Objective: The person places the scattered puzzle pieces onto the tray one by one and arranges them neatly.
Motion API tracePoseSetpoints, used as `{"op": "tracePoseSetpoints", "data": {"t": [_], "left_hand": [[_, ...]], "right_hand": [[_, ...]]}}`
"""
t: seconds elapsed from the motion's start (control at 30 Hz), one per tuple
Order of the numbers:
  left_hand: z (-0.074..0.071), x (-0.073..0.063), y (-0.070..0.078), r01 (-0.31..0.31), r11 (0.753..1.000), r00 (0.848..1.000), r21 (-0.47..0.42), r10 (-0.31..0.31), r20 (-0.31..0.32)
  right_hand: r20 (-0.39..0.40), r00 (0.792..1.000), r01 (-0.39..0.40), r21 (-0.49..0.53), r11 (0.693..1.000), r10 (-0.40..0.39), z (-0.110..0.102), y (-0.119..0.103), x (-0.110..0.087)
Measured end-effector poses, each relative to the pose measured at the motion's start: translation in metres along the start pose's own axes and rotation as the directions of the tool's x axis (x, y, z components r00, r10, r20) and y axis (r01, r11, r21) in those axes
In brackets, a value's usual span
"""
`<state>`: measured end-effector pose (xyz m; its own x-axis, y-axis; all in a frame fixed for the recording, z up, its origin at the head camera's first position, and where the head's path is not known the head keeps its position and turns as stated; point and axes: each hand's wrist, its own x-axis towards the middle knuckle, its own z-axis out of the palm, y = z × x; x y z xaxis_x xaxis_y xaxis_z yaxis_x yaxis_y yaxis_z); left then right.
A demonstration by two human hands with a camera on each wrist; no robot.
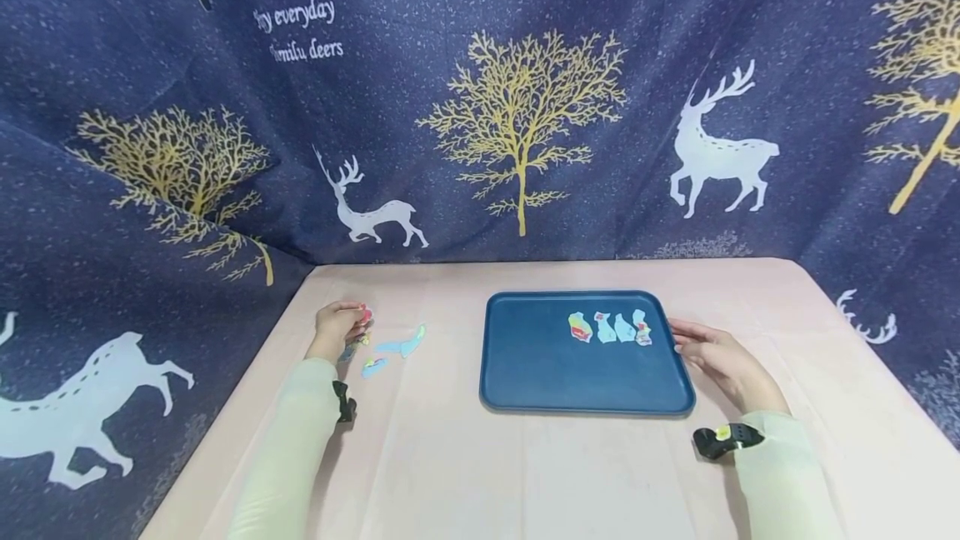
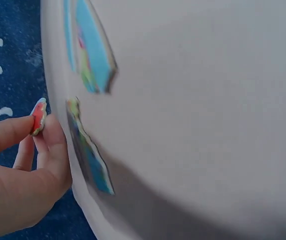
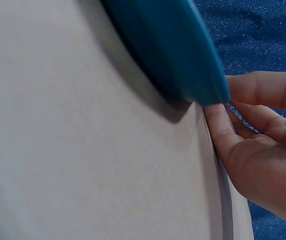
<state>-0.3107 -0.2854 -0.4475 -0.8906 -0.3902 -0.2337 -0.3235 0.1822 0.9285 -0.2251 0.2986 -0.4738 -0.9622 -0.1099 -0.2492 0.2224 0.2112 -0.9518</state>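
My left hand [image 1: 341, 330] pinches a small red puzzle piece [image 2: 39, 118] between thumb and fingertips, over the left part of the table. Under and beside it lie loose pieces: a light-blue piece [image 1: 413, 342], a smaller blue one [image 1: 373, 367], and a blue-green one [image 2: 94, 156] close by the thumb in the left wrist view. At the right, my right hand [image 1: 723, 361] holds the right rim of a dark blue tray [image 1: 570, 386], with thumb and fingers at its edge. Several colourful pieces [image 1: 626, 328] stand in a row on the tray's upper right part.
A pale pink cloth covers the table [image 1: 450, 473]. Behind and at both sides hangs a dark blue curtain [image 1: 465, 190] printed with deer and trees. Each wrist wears a black strap camera [image 1: 727, 438].
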Motion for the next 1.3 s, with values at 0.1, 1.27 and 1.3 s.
{"op": "tracePoseSetpoints", "data": {"t": [0.1, 1.27, 1.3], "left_hand": [[0.006, -0.002, 0.005, 0.021, 0.999, 0.999, -0.045, -0.020, 0.027], [0.127, -0.047, 0.046, 0.002, 0.971, 0.965, -0.237, 0.060, 0.254], [0.131, -0.048, 0.047, 0.003, 0.971, 0.964, -0.240, 0.061, 0.261]], "right_hand": [[0.001, 1.000, 0.001, 0.005, 1.000, -0.001, 0.000, 0.000, 0.000], [-0.002, 1.000, 0.001, 0.004, 1.000, -0.001, 0.000, 0.001, 0.000], [-0.002, 1.000, 0.001, 0.007, 1.000, -0.001, 0.000, 0.001, 0.001]]}}
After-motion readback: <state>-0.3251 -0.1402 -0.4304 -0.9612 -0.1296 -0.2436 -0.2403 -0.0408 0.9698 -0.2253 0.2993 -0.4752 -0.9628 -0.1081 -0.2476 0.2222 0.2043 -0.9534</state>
